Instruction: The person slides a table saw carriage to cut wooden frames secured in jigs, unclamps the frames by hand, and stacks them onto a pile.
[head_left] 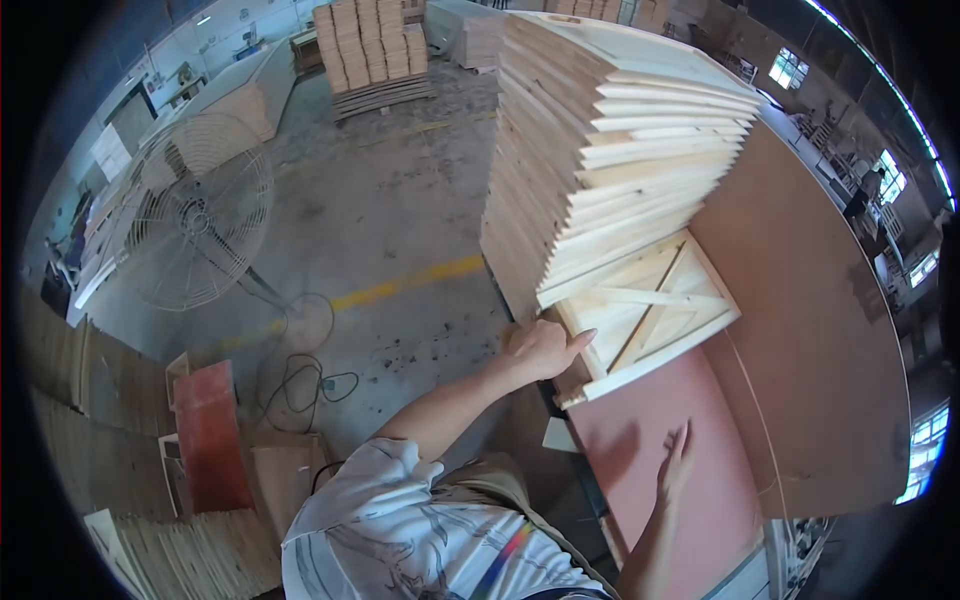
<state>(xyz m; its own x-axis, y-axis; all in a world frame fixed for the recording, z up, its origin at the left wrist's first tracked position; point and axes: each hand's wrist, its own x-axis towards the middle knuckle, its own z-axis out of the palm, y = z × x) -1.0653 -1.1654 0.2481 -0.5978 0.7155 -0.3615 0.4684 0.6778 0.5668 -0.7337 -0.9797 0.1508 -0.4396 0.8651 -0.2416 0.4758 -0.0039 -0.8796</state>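
- Left hand (548, 348), centre: at the braced wooden panel's (650, 306) edge, thumb spread; whether its fingers grip, I cannot tell.
- Right hand (677, 460), lower right: open, holding nothing, over the red surface (700, 500).

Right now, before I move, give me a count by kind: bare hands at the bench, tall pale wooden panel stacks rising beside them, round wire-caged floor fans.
Bare hands, left and right: 2
Tall stack of pale wooden panels: 1
Round wire-caged floor fan: 1
Total: 4
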